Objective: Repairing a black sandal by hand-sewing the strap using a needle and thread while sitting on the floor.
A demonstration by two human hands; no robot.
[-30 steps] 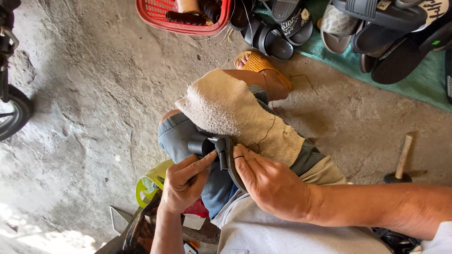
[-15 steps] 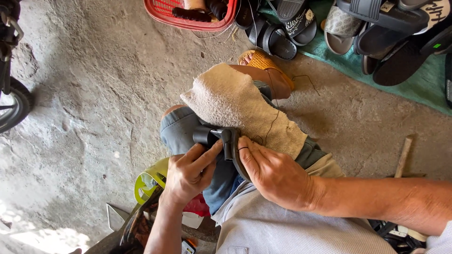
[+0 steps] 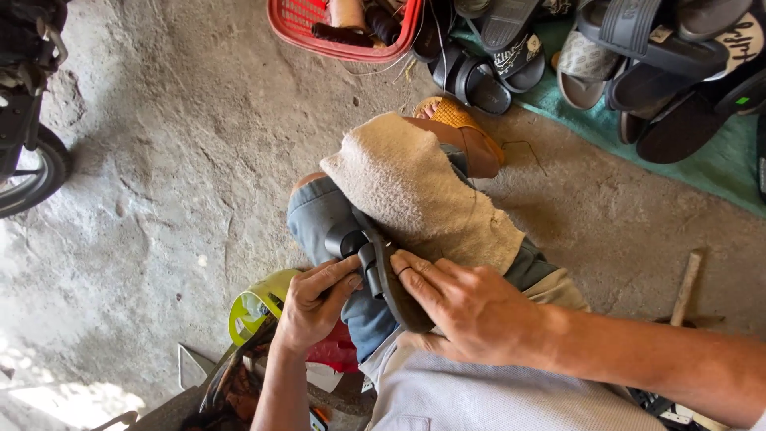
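Note:
A black sandal (image 3: 388, 281) rests on my lap, partly lying on a beige towel (image 3: 419, 191) draped over my knee. My left hand (image 3: 313, 303) pinches the sandal's strap near its front end, fingers closed on it. My right hand (image 3: 467, 307) lies over the sandal's sole from the right, fingers pressing along its edge and holding it steady. Blue jeans cover my bent legs under the towel.
A red basket (image 3: 351, 32) with spools stands at the top. Several sandals and slippers (image 3: 630, 64) lie on a green mat (image 3: 718, 172) at the top right. A wheel (image 3: 28, 175) is at the left, a wooden-handled hammer (image 3: 686, 287) at the right, a yellow-green container (image 3: 257, 302) by my left hand.
The view shifted slightly; both hands stay on the sandal, with my left fingers adjusting a little on the strap.

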